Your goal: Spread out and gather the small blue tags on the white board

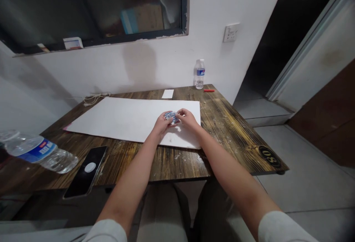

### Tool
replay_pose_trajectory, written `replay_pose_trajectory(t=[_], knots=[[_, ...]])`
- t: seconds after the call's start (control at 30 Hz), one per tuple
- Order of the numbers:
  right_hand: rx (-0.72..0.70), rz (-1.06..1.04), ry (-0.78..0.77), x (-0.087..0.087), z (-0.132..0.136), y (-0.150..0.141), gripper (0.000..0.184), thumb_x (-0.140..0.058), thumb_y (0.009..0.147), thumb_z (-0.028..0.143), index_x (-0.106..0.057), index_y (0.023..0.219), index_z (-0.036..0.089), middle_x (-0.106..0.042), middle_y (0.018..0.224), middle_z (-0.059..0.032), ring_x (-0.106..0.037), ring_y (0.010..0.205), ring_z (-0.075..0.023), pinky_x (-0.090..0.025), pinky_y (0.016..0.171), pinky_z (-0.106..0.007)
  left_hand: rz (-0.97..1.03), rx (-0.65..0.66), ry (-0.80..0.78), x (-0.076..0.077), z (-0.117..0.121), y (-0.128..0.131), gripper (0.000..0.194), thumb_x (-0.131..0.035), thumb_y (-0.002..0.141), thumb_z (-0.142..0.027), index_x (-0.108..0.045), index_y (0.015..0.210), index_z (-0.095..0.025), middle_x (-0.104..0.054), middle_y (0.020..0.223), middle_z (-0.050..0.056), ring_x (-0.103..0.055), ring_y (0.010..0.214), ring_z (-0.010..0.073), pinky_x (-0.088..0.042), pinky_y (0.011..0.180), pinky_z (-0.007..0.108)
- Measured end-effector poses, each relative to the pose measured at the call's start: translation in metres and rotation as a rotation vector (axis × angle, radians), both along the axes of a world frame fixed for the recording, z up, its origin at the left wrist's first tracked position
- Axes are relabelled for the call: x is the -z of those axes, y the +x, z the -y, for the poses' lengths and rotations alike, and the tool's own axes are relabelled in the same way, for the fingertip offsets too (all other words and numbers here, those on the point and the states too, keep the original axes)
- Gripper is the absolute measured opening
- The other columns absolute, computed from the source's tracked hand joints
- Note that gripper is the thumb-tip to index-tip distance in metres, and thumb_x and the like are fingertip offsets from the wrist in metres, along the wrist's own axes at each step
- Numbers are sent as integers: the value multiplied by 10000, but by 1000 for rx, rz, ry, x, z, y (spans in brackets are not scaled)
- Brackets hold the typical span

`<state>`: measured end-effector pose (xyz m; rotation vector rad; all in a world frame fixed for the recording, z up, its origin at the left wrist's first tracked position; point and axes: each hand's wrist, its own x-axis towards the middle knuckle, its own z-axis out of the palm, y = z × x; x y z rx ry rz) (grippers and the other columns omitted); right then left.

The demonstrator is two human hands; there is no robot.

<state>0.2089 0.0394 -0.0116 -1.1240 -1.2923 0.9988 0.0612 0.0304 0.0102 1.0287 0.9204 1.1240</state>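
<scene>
A small blue-and-white printed item (171,117), too small to identify exactly, is pinched between my two hands. My left hand (161,124) holds its left side and my right hand (188,120) grips its right side with the fingertips. Both hands hover just over a large white sheet (122,120) lying on a dark wooden table (224,133). Part of the item is hidden by my fingers.
A water bottle (199,74) stands at the table's back edge near a red pen (209,90) and a small white paper (168,94). A phone (85,171) and a bottle on its side (40,152) lie at the near left. A cable (95,98) lies at the back left.
</scene>
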Motion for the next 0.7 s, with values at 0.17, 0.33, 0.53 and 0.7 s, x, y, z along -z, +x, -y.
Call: replay_pose_trajectory(t=[0.17,0.33,0.53,0.7], knots=[[-125,0,15,2,2,-4,383,-788,585,393,-602,854,195,-623,742,33,-541,534,-94,-426,503,-221,-150,-123,52,3,-4,-4,408,-823,587,-92,-621,939,-137,-688,800,37,-650,610,131,-543,522,223],[-132,-42,-32,2,2,-2,318,-795,584,384,-563,670,184,-569,507,48,-500,430,-102,-382,447,-221,-136,-98,29,7,-5,-3,348,-832,639,-206,-634,915,-132,-705,797,45,-660,599,132,-520,476,194],[10,-108,-99,0,1,1,248,-763,624,355,-602,626,167,-580,485,23,-524,448,-113,-407,468,-229,-26,-12,-17,6,-5,0,230,-774,687,-93,-659,885,-109,-729,843,63,-685,692,142,-600,614,244],[13,-123,-80,-1,-2,4,251,-766,624,380,-661,666,157,-653,658,-17,-577,540,-124,-434,525,-242,-74,-95,-28,5,-6,-4,231,-807,682,-115,-657,856,-86,-715,785,75,-705,663,165,-582,563,228]])
